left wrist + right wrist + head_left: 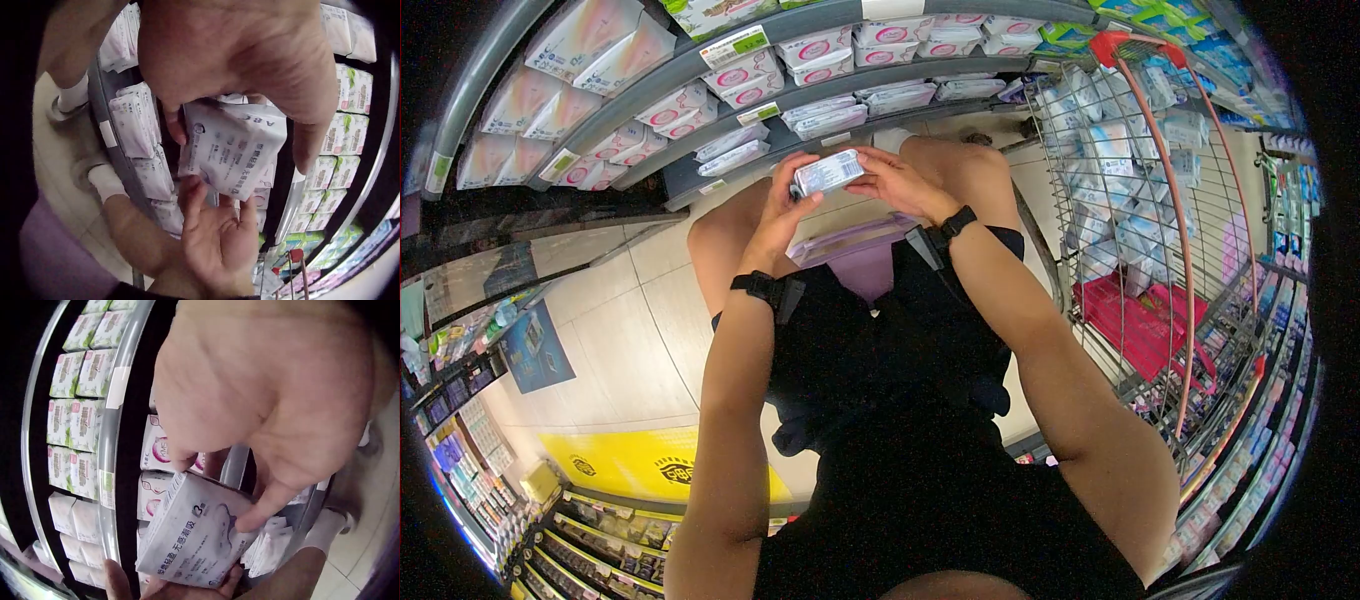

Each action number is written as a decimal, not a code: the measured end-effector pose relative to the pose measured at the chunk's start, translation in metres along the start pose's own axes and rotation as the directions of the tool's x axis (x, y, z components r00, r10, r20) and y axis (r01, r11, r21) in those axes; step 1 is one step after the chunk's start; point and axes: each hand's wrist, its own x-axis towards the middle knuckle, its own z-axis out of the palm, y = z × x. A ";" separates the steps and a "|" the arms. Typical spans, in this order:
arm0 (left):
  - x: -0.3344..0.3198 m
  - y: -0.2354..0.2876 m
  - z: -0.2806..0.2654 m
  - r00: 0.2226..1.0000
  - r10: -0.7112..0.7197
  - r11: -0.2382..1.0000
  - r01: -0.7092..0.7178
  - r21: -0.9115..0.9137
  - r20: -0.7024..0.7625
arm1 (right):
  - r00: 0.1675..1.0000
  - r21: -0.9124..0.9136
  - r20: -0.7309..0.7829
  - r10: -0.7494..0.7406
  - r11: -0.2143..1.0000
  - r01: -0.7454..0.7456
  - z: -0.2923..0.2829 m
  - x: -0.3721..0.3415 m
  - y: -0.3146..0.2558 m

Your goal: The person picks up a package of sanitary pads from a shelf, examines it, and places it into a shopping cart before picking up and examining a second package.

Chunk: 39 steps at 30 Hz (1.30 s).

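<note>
White packet is held up before the far shelves; the left hand grips its left end; the right hand pinches its right; a wire trolley stands right.

The held pack is bearing "ABC" near one edge and, on its broad face, "无感潮吸" and "3". A shelved white box is showing "ABC" and a pink-ringed "KMS". The price label is carrying digits too small for reading.
</note>
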 end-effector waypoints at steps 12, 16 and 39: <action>0.000 -0.006 0.000 1.000 -0.005 1.000 0.004 -0.013 -0.016 | 0.999 0.115 0.022 -0.036 0.993 0.034 -0.009 0.003 0.005; 0.001 -0.011 -0.003 1.000 0.011 1.000 -0.011 0.000 -0.011 | 0.999 0.090 0.029 -0.015 0.996 0.012 -0.022 0.012 0.015; -0.003 -0.008 -0.010 0.995 -0.089 0.994 0.092 -0.054 0.055 | 0.993 0.146 0.099 0.063 0.986 -0.078 -0.010 0.005 0.002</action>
